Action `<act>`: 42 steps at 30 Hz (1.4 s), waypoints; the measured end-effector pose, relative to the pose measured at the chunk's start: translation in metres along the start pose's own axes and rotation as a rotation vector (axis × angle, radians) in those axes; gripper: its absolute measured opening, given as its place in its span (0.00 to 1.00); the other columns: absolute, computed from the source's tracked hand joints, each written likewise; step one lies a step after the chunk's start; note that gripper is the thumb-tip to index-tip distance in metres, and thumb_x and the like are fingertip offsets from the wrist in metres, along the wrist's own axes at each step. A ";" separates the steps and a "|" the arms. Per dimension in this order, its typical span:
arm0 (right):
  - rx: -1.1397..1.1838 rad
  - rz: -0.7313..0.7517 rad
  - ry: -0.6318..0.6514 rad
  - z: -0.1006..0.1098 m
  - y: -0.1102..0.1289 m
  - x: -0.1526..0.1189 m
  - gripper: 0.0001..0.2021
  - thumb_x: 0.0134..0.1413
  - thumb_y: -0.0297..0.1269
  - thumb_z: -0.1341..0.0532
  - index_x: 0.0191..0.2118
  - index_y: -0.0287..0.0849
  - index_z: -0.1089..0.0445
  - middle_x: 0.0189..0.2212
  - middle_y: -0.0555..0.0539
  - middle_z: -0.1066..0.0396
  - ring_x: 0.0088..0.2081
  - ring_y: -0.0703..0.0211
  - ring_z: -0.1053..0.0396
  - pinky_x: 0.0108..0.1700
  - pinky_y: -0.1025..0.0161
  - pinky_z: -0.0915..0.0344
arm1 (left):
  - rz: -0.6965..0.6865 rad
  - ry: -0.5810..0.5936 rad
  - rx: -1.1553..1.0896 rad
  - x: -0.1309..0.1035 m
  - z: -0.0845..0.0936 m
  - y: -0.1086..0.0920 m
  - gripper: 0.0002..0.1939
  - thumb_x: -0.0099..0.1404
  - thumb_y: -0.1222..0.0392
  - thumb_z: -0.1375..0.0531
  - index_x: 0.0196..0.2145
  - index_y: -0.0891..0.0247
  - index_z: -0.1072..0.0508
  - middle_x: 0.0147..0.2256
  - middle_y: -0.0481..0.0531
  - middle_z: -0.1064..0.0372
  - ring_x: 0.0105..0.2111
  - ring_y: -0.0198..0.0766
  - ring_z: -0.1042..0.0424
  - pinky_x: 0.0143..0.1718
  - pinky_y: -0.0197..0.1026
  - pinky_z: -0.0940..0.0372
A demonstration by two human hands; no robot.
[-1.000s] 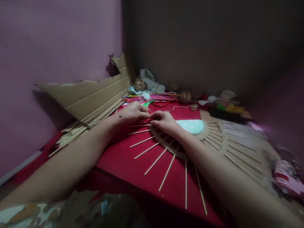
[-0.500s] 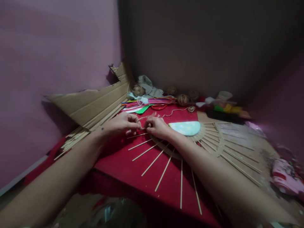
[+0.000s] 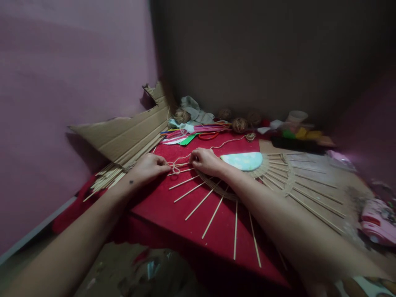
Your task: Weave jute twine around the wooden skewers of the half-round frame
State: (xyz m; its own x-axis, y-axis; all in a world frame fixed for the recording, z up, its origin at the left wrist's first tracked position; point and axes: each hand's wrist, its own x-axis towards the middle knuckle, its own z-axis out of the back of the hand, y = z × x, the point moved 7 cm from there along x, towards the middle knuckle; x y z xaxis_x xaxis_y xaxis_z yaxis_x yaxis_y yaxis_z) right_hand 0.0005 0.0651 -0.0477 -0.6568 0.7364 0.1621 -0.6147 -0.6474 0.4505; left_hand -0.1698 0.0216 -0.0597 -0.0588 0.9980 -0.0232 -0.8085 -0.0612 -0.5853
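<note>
A fan of thin wooden sticks with a woven twine band lies on the red cloth, spreading round a pale blue-green half-circle piece. My left hand is closed in a pinch on the twine, which makes a loose loop beside the fingertips, over the stick tips. At the band's left end, my right hand has its fingers closed on the fan; the exact grip is hidden. From behind that hand the twine runs to a small bundle.
Cardboard leans against the left wall above a pile of loose sticks. Twine balls, red-handled scissors and pink strips lie at the back. A pink object sits at far right.
My left hand has drawn away to the left from my right hand, widening the gap, where a twine loop now shows. My right hand stays at the band's end. The view has shifted slightly.
</note>
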 end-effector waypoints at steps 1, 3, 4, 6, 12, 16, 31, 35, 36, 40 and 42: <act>0.003 0.002 0.002 0.000 0.000 0.000 0.10 0.50 0.26 0.44 0.34 0.41 0.26 0.37 0.45 0.25 0.42 0.55 0.30 0.43 0.61 0.41 | 0.009 -0.014 0.031 0.000 0.001 -0.002 0.16 0.50 0.47 0.38 0.20 0.64 0.27 0.16 0.48 0.37 0.18 0.32 0.42 0.19 0.35 0.53; 0.009 0.004 0.006 0.001 0.001 -0.001 0.10 0.50 0.26 0.44 0.34 0.41 0.26 0.37 0.45 0.25 0.41 0.56 0.30 0.43 0.62 0.41 | 0.021 -0.027 0.094 -0.001 0.003 -0.005 0.16 0.51 0.47 0.38 0.19 0.63 0.29 0.15 0.48 0.36 0.17 0.33 0.40 0.19 0.35 0.53; 0.012 0.004 0.006 0.001 0.001 -0.001 0.10 0.50 0.26 0.44 0.34 0.40 0.26 0.37 0.45 0.25 0.41 0.56 0.30 0.43 0.62 0.41 | 0.021 -0.023 0.116 0.000 0.003 -0.005 0.16 0.51 0.46 0.39 0.18 0.62 0.30 0.15 0.48 0.37 0.17 0.34 0.40 0.19 0.36 0.53; 0.022 0.002 0.005 0.003 0.003 -0.002 0.10 0.50 0.25 0.44 0.34 0.40 0.26 0.37 0.45 0.25 0.40 0.56 0.30 0.42 0.63 0.41 | 0.001 -0.022 0.119 0.003 0.004 -0.002 0.15 0.51 0.47 0.39 0.18 0.62 0.31 0.16 0.48 0.36 0.17 0.33 0.41 0.19 0.35 0.53; 0.052 -0.013 0.004 0.007 0.005 -0.005 0.11 0.50 0.24 0.44 0.35 0.39 0.26 0.36 0.46 0.25 0.38 0.58 0.30 0.40 0.64 0.41 | 0.039 0.107 -0.087 0.004 0.000 0.012 0.12 0.48 0.51 0.39 0.21 0.62 0.31 0.15 0.44 0.41 0.16 0.31 0.45 0.18 0.35 0.52; 0.068 -0.022 0.008 0.009 0.005 -0.006 0.11 0.49 0.24 0.44 0.34 0.40 0.26 0.35 0.47 0.25 0.38 0.58 0.31 0.39 0.64 0.41 | 0.042 0.074 -0.062 0.000 0.004 0.008 0.11 0.48 0.51 0.38 0.20 0.62 0.30 0.15 0.45 0.41 0.16 0.32 0.44 0.18 0.35 0.52; 0.109 -0.069 -0.044 0.006 -0.001 0.003 0.07 0.50 0.39 0.37 0.33 0.42 0.24 0.30 0.49 0.26 0.31 0.60 0.33 0.34 0.66 0.44 | 0.151 -0.093 -0.085 -0.001 0.012 0.016 0.05 0.48 0.59 0.43 0.19 0.61 0.32 0.13 0.46 0.38 0.14 0.34 0.39 0.17 0.36 0.47; 0.141 -0.023 -0.057 0.013 0.000 0.005 0.08 0.52 0.38 0.38 0.31 0.40 0.23 0.28 0.49 0.27 0.29 0.62 0.35 0.31 0.67 0.45 | 0.155 -0.179 -0.023 0.000 0.018 0.015 0.05 0.45 0.66 0.42 0.24 0.61 0.31 0.14 0.43 0.37 0.16 0.34 0.36 0.19 0.35 0.47; 0.139 -0.019 -0.063 0.015 0.000 0.005 0.08 0.52 0.38 0.38 0.31 0.40 0.24 0.27 0.49 0.27 0.29 0.63 0.35 0.30 0.67 0.46 | 0.152 -0.190 -0.022 0.000 0.018 0.015 0.07 0.45 0.67 0.42 0.26 0.60 0.32 0.15 0.43 0.36 0.16 0.34 0.36 0.19 0.34 0.46; 0.125 -0.008 -0.110 0.024 -0.003 0.007 0.08 0.52 0.37 0.38 0.29 0.39 0.24 0.24 0.49 0.29 0.27 0.64 0.37 0.29 0.67 0.47 | 0.138 -0.164 -0.063 -0.007 0.010 0.012 0.08 0.47 0.68 0.45 0.29 0.61 0.35 0.17 0.43 0.34 0.15 0.33 0.35 0.18 0.33 0.43; 0.123 -0.009 -0.130 0.027 -0.006 0.008 0.08 0.52 0.37 0.37 0.28 0.39 0.24 0.24 0.50 0.30 0.27 0.64 0.38 0.29 0.67 0.47 | 0.117 -0.149 -0.121 -0.015 0.005 0.008 0.09 0.49 0.68 0.46 0.31 0.61 0.37 0.18 0.42 0.34 0.14 0.33 0.34 0.17 0.33 0.42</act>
State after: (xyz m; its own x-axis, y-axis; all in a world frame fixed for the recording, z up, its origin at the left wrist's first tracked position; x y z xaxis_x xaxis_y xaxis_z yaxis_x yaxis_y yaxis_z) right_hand 0.0108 0.0799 -0.0254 -0.5846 0.7662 0.2666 -0.5565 -0.6179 0.5554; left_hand -0.1786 0.0062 -0.0598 -0.2411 0.9703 0.0181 -0.7153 -0.1651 -0.6790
